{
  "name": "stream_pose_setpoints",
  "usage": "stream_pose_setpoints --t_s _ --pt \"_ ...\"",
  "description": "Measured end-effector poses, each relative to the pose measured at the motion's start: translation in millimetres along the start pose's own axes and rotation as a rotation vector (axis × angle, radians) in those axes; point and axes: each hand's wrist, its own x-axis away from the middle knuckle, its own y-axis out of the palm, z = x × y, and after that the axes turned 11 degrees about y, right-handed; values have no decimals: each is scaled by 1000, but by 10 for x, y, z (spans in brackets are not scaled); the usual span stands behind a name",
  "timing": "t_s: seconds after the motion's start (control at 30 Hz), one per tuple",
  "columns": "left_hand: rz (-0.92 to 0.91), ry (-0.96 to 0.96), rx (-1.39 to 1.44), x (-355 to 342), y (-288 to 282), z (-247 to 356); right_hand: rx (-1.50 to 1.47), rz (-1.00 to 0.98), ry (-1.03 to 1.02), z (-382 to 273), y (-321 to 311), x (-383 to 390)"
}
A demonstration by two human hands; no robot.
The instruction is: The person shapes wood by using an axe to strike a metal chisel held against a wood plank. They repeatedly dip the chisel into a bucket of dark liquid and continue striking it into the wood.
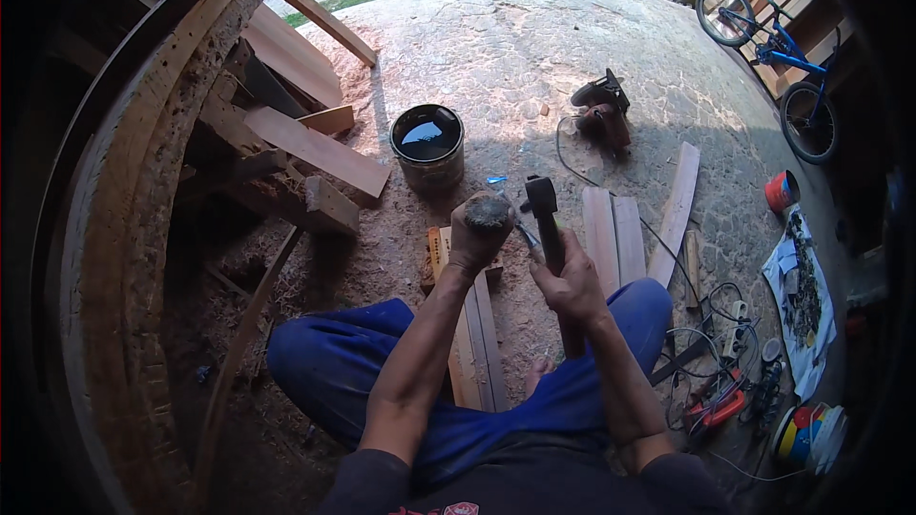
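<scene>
Two bare hands work above the lap of a person seated on the ground in blue trousers [382, 362]. Right hand [572, 284] is wrapped tight around the dark handle of a dark-headed hammer [544, 198], fingers fully curled; the head stands upright, above and just beside the other fist. Left hand [477, 234] is clenched around a rounded grey-brown lump of wood [488, 212], whose top shows above the fingers. Whether hammer and lump touch cannot be told.

Below the hands, narrow pale wooden strips [474, 343] lie lengthwise between the knees on the sawdust-covered ground [401, 248]. To the right, three short pale boards [615, 234] lie side by side, with a longer pale plank [676, 215] angled just beyond them. Near right: a tangle of cables with a red power tool [718, 408], and a white sheet strewn with small parts [801, 296].

Left side: a large curved timber structure [124, 229] with offcut boards [315, 148] stacked against it.

Farther off, a round tin bucket holding dark liquid [427, 145] stands left of centre; a dark handheld power tool [601, 113] lies to its right, a small orange cup [780, 191] at right. Far right, a blue bicycle [778, 67] is parked on the pavement.
</scene>
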Motion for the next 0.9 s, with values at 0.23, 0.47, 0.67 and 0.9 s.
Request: stream_pose_setpoints --t_s 0.23,0.47,0.67,0.9 --pt "115 -57 111 104 -140 -106 -496 -214 626 416 66 218" --pt "17 204 55 -370 10 730 -537 -155 728 552 69 157" --pt "114 62 32 -614 -164 151 -618 -155 744 554 211 64" --pt "171 -72 123 -391 -165 -201 -559 -176 753 625 215 150"
